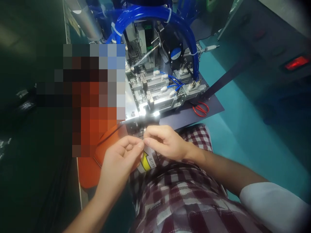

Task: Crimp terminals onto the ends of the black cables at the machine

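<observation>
My left hand (120,160) and my right hand (164,140) meet just in front of the near edge of a metal machine (155,90). Both have their fingers pinched together, fingertips almost touching each other. Whatever they pinch is too small to make out. Below the hands a yellow warning label (147,161) shows on the machine's front. My lap in red and white checked cloth (179,194) lies under the right forearm.
Thick blue hoses (155,14) arch over the machine, thin blue tubes run to its cylinders. Red-handled scissors (201,109) lie on a dark mat right of the machine. An orange seat or bin (89,168) sits at left. A red light (296,62) glows at far right.
</observation>
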`<control>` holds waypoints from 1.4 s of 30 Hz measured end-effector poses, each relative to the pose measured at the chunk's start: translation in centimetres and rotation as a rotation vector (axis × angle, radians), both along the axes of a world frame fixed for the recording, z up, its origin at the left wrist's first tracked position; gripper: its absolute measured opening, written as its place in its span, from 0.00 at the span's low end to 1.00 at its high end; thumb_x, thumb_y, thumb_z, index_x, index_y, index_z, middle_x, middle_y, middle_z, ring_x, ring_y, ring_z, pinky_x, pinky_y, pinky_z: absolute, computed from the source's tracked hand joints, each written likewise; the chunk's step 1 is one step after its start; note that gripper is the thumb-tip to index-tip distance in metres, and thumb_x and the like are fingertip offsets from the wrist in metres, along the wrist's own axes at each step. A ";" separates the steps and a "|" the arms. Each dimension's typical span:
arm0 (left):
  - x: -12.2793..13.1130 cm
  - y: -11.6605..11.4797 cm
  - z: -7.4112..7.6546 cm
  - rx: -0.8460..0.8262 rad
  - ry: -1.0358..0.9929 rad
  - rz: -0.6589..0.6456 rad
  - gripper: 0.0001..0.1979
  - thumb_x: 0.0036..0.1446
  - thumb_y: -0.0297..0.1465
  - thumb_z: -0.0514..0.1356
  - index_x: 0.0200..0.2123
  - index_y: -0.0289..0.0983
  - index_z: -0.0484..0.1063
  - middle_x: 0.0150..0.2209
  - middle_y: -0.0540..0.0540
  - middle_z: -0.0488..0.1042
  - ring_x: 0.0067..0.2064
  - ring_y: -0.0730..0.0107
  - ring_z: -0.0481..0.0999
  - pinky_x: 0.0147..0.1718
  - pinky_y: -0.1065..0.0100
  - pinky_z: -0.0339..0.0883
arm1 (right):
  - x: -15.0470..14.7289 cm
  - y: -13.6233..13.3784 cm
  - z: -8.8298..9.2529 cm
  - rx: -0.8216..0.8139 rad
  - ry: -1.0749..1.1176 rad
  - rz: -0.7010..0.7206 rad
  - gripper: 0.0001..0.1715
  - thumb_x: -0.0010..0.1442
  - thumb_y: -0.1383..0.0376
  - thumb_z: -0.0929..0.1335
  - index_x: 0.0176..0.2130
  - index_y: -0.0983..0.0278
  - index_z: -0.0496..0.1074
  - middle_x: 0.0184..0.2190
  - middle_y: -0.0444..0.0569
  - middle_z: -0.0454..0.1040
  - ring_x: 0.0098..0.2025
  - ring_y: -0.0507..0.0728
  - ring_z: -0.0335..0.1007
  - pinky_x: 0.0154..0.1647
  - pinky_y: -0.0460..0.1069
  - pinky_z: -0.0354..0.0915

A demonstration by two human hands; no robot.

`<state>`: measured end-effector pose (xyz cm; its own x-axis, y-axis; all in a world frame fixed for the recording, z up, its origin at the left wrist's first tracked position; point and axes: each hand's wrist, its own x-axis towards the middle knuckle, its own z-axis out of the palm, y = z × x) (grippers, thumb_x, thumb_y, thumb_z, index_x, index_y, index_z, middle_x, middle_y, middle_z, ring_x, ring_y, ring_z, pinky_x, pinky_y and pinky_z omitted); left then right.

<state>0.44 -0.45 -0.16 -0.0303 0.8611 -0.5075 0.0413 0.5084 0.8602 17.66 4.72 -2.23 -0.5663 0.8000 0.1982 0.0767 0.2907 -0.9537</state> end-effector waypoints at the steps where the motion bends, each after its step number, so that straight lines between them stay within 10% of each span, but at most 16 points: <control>1: -0.1 0.0 0.1 0.017 0.017 -0.020 0.17 0.54 0.44 0.68 0.32 0.36 0.73 0.20 0.55 0.66 0.18 0.83 0.58 0.16 0.80 0.49 | 0.0 0.0 -0.3 -0.058 0.035 -0.013 0.11 0.65 0.68 0.65 0.29 0.63 0.64 0.24 0.40 0.62 0.25 0.49 0.56 0.28 0.46 0.54; 13: -1.6 1.4 -1.4 0.986 0.988 -0.466 0.08 0.66 0.24 0.57 0.46 0.34 0.74 0.38 0.46 0.74 0.38 0.72 0.75 0.35 0.73 0.67 | -0.5 0.8 -3.3 -0.385 0.186 -0.172 0.13 0.64 0.62 0.66 0.28 0.63 0.64 0.26 0.42 0.63 0.28 0.51 0.57 0.30 0.47 0.58; 42: -2.4 2.0 -3.3 0.989 0.988 -0.505 0.14 0.65 0.23 0.55 0.50 0.33 0.77 0.37 0.44 0.71 0.34 0.70 0.74 0.30 0.71 0.67 | -1.4 0.7 -4.6 -0.389 0.092 -0.298 0.11 0.64 0.62 0.65 0.30 0.62 0.65 0.24 0.40 0.62 0.27 0.50 0.57 0.28 0.47 0.57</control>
